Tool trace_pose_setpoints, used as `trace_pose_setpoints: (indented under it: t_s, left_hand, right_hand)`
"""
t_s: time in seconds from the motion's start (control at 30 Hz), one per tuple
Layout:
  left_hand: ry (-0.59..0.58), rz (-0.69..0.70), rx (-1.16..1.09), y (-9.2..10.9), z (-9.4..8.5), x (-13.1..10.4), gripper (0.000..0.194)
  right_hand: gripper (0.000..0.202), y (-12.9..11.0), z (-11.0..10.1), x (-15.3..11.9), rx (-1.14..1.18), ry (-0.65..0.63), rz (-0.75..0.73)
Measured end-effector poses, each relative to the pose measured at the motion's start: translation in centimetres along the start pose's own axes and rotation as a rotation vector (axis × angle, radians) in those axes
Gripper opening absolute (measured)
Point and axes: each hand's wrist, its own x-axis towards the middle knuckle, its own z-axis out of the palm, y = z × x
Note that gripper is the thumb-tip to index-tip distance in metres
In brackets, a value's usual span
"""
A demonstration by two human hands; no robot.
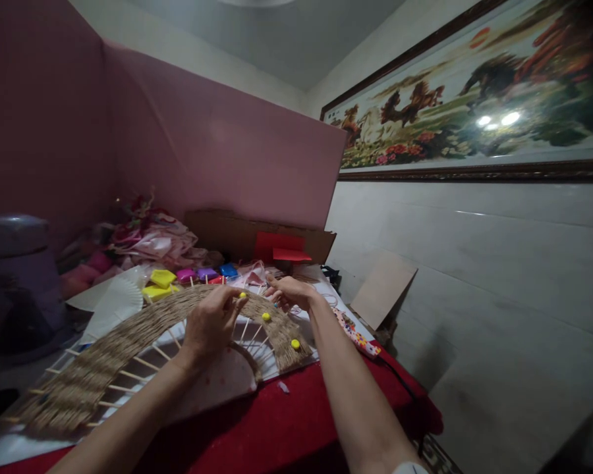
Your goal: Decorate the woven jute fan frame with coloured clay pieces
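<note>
A fan-shaped frame of thin wooden sticks, with a wide arc of brown twine (pixel 143 332) woven through it, lies across the table. Small yellow round pieces (pixel 295 344) sit along the right part of the woven band. My left hand (pixel 210 326) rests over the band, its thumb and fingertips closed at another yellow piece (pixel 242 296). Just beyond the band's right side is my right hand (pixel 290 293), fingers loosely bent and apart; its fingertips are partly hidden. A pale, spotted half-round panel (pixel 217 385) fills the fan's lower middle.
Yellow packets (pixel 163 278), a purple packet (pixel 207 273) and a blue packet (pixel 228 270) lie behind the fan. Pink fabric (pixel 153 240) is heaped at back left. A patterned glue gun-like tool (pixel 356 334) lies right, on the red tablecloth (pixel 277 428). Cardboard (pixel 222 230) stands behind.
</note>
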Motion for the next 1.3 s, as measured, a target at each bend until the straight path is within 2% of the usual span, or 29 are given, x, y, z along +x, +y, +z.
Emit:
trace_pose_setpoints:
  t_s: [0.23, 0.43, 0.63, 0.83, 1.03, 1.3]
  left_hand:
    - [-0.077, -0.013, -0.026, -0.1, 0.2, 0.8, 0.016]
    - [-0.251, -0.002, 0.13, 0.2, 0.6, 3.1, 0.019]
    - [-0.339, 0.049, 0.245, 0.2, 1.3, 4.3, 0.02]
    - [-0.368, 0.112, 0.344, -0.3, 1.6, 3.0, 0.019]
    - [-0.315, 0.22, 0.372, -0.2, 1.5, 2.8, 0.019]
    - [-0.302, 0.299, 0.426, 0.2, 1.9, 2.7, 0.021]
  right_hand:
    - [0.052, 1.3, -0.7, -0.1, 0.164, -0.133, -0.047]
    - [0.051, 2.2, -0.5, 0.5, 0.306, -0.231, -0.086]
    - [0.048, 2.0, -0.1, 0.4, 0.397, -0.291, -0.135]
    - [0.051, 2.1, -0.2, 0.3, 0.419, -0.369, -0.146]
    - [0.047, 2.4, -0.2, 0.6, 0.391, -0.305, -0.162]
    - [0.042, 2.6, -0.2, 1.0, 0.358, -0.27, -0.204]
